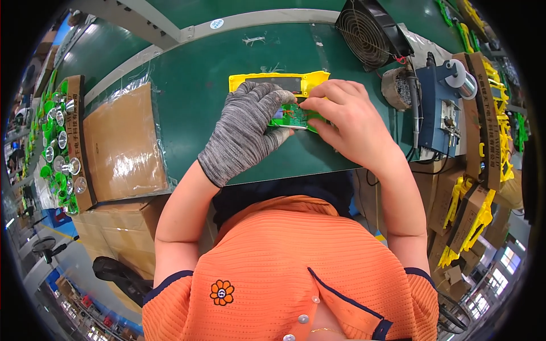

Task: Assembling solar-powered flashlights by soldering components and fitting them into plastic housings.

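Observation:
My left hand (242,128), in a grey fingerless knit glove, holds a green circuit board (296,119) by its left side between thumb and fingers. Thin red wires and a pale purple part show on the board. My bare right hand (355,116) is closed at the board's right side, fingertips and thumb close to the wires. What the right fingers pinch is too small to tell. Just beyond both hands lies a yellow plastic casing (313,83) with a dark panel (278,85), partly covered by the gloved fingers.
A black fan (367,31) stands at the far right. Near it are a tub of metal wool (396,89), a blue soldering station (435,108) and a solder spool (465,82). Cardboard (122,142) covers the table's left; beyond sits a box of green reflector parts (60,136). Yellow casings (500,131) fill boxes at right.

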Motion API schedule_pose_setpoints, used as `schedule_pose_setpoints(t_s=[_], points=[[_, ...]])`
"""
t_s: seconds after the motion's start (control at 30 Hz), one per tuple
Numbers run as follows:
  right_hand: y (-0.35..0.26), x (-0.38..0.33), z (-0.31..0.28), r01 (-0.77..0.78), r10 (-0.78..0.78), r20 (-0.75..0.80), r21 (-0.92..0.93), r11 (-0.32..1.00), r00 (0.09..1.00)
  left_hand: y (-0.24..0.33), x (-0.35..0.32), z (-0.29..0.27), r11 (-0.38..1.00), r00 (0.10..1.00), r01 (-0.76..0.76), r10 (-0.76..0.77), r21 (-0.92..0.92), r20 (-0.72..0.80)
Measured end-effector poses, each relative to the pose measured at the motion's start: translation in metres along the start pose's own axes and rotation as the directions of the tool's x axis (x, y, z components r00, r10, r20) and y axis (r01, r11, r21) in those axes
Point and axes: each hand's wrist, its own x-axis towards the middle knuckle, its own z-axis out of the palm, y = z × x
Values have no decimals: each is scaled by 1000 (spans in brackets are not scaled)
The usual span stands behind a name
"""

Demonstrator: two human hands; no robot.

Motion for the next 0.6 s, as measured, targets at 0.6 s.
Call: schedule_pose_setpoints(t_s=[0.6], points=[[2, -1, 10, -20, 9, 86, 133, 991, 996, -3, -3, -9, 987, 997, -60, 67, -152, 40]])
